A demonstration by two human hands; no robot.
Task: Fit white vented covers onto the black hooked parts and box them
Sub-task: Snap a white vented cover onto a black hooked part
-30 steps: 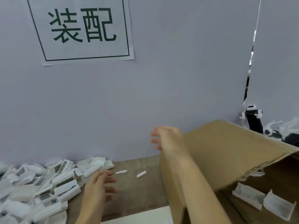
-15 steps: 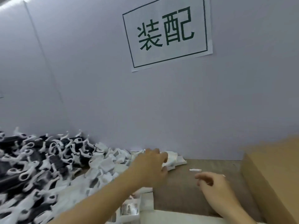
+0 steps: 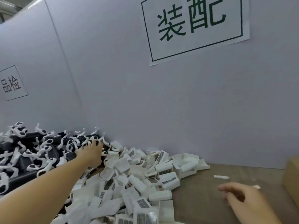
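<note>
A heap of black hooked parts (image 3: pixel 30 151) with white hooks fills the table's far left. Beside it a heap of white vented covers (image 3: pixel 145 177) spreads toward the middle. My left hand (image 3: pixel 93 153) is stretched out over the covers, and its fingertips touch the black parts at the edge of their heap; I see nothing held in it. My right hand (image 3: pixel 239 197) hovers low over the bare brown table (image 3: pixel 202 199) at the lower right, fingers loosely curled and holding nothing. Only a corner of the cardboard box (image 3: pixel 292 180) shows at the right edge.
A grey partition wall (image 3: pixel 145 102) with a printed sign (image 3: pixel 194 28) closes the back of the table, and a second panel with a small sign (image 3: pixel 12 84) angles in on the left. Two small white scraps (image 3: pixel 221 177) lie near the box.
The view has swung left, away from the box. My left hand has reached farther, from the white covers to the black parts. My right hand has dropped lower right over the table.
</note>
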